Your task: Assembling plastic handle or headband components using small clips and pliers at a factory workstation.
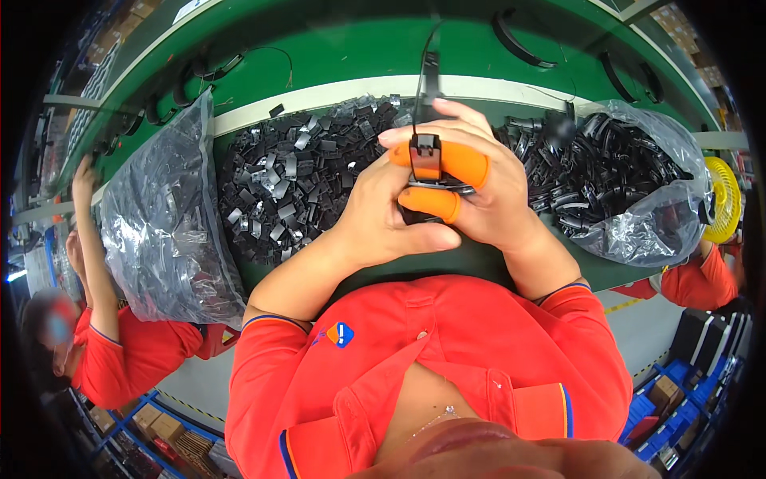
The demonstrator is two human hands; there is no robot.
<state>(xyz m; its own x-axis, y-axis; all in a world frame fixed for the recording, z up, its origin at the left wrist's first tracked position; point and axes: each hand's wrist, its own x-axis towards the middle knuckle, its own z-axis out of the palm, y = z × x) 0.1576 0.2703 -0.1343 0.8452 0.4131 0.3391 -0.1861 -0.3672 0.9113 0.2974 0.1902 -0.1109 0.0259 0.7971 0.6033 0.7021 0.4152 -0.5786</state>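
Note:
Both my hands meet in front of my chest around a black plastic part with a thin cable (426,152), its strip and wire extending up toward the belt. My left hand (375,211) closes on it from the left, with the thumb pointing right below it. From the other side, my right hand (503,188) grips it between fingers and thumb. Orange finger cots (465,164) cover fingertips at the part. Its lower portion is mostly hidden by my fingers.
Small black plastic pieces (295,172) lie heaped at left beside a clear plastic bag (163,215). Curved black parts (590,168) fill another bag (638,231) at right. Behind a pale rail, a green belt (351,60) carries black bands (519,44). A yellow fan (722,199) and co-workers flank me.

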